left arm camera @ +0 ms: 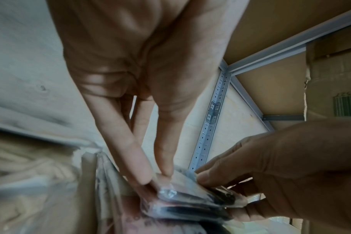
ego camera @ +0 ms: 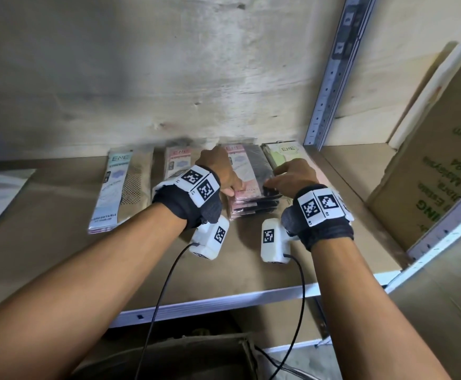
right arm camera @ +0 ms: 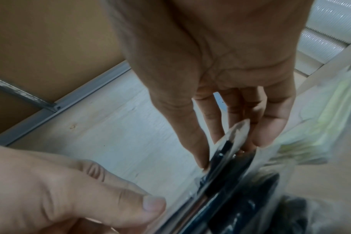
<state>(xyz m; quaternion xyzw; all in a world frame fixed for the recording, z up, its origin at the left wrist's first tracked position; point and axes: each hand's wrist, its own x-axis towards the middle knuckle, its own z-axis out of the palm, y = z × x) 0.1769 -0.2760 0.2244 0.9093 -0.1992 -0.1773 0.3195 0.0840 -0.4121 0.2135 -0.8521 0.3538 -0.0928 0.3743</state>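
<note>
Just left of the grey perforated metal upright (ego camera: 325, 86), on the brown shelf board (ego camera: 169, 259), lies the stack of pink-and-black clear-plastic packets (ego camera: 245, 208) I am working. My left hand (ego camera: 218, 168) pinches the top packet (ego camera: 254, 168) at its near corner farther from the upright, thumb on top. My right hand (ego camera: 292, 176) pinches the corner nearer the upright, thumb over, fingers under. To lift cleanly, I judge I should part one slippery sleeve, hold both corners level, and not drag the pile of green packets (ego camera: 282, 154) beside the upright.
</note>
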